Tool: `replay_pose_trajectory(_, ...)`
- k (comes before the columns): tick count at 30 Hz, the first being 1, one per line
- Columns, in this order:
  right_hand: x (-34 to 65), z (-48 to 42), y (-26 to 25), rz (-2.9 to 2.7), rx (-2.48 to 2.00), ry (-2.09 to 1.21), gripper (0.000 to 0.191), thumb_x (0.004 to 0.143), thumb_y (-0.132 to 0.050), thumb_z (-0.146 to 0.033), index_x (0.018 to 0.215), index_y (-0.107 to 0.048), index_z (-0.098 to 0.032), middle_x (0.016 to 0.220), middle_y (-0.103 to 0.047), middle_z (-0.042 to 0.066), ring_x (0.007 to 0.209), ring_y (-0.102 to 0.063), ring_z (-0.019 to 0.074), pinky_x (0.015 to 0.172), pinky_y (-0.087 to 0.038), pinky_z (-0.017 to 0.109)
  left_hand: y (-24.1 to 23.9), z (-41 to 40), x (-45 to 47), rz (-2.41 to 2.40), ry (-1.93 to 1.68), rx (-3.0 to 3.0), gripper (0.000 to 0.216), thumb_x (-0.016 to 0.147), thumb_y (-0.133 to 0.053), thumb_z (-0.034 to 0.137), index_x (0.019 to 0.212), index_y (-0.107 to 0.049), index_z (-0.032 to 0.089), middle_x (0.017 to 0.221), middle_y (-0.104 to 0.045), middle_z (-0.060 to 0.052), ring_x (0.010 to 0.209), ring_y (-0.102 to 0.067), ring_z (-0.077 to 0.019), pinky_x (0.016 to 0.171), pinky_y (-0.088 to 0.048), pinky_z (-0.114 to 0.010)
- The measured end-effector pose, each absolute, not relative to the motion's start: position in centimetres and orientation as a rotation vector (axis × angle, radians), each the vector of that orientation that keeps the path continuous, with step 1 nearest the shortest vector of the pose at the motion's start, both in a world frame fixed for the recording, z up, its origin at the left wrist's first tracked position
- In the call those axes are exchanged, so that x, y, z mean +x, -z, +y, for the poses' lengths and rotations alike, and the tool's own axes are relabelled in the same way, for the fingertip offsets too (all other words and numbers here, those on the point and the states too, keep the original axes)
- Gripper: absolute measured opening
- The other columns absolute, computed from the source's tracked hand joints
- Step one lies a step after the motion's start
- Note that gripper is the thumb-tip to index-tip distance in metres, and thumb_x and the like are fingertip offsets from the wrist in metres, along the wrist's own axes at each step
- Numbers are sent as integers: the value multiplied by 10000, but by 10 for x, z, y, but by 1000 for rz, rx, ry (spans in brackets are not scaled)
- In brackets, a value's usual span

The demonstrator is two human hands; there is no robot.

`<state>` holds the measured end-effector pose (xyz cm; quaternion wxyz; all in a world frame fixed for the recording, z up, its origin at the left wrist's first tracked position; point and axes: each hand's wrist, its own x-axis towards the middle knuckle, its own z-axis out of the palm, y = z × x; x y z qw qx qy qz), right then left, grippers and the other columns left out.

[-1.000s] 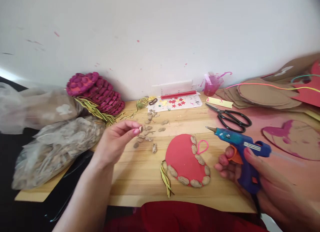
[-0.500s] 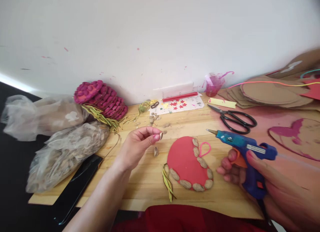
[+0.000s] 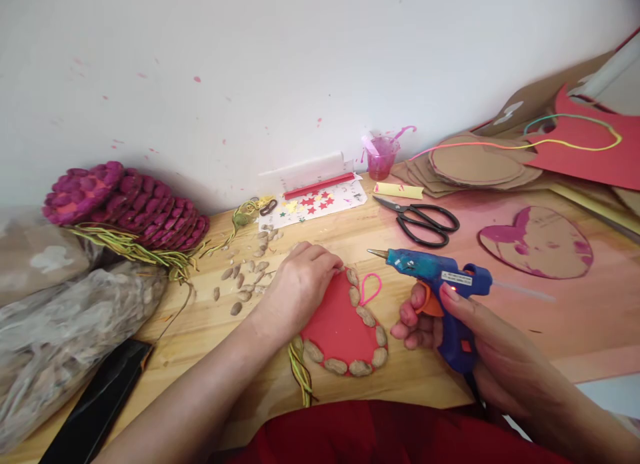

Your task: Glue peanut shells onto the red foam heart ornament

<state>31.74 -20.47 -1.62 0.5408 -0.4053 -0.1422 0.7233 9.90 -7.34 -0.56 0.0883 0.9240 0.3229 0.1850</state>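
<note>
A red heart-shaped card (image 3: 337,324) lies on the table, with peanut shells (image 3: 366,316) along its right and lower edges. My left hand (image 3: 305,287) is over the heart's upper edge, fingertips pinched together at its rim; they hide the peanut shell that was in them. In my right hand (image 3: 465,324) is a blue glue gun (image 3: 433,264), a finger by its orange trigger and its nozzle directed left, above the table and apart from the heart. A pink loop (image 3: 371,289) sticks out from the heart's right side, and yellow-green strings (image 3: 300,374) hang at its lower left.
Loose peanut shells (image 3: 245,295) are scattered left of the heart. Black scissors (image 3: 423,222), a cup of pink paint (image 3: 383,159) and star stickers (image 3: 313,203) are farther back. Stacked purple hearts (image 3: 133,201) and a plastic bag (image 3: 90,317) stand left; a cardboard heart (image 3: 540,244) lies right.
My left hand has moved right, carrying the peanut shell onto the heart's upper edge. The view has turned right, and the glue gun stays in my right hand.
</note>
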Motion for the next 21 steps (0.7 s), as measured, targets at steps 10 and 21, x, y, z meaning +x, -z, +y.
replay_pose_trajectory(10,316,-202,15,-354,-962,-1724,237,832,-711,-464,779,-741,-234,798,-719,49,751,-720,231,783,-589,367,11,-74,102,953,-529,2735,154,957,-552,154,947,-700,192,927,-708,-67,899,-617,-216,812,-524,-367)
replay_pose_trajectory(21,314,-201,12,-298,-1054,-1690,239,747,-778,-485,764,-754,-247,817,-722,64,746,-713,250,744,-594,380,-3,-66,84,1161,-649,2663,239,983,-526,264,857,-714,186,804,-710,-47,764,-635,-189,715,-496,-327)
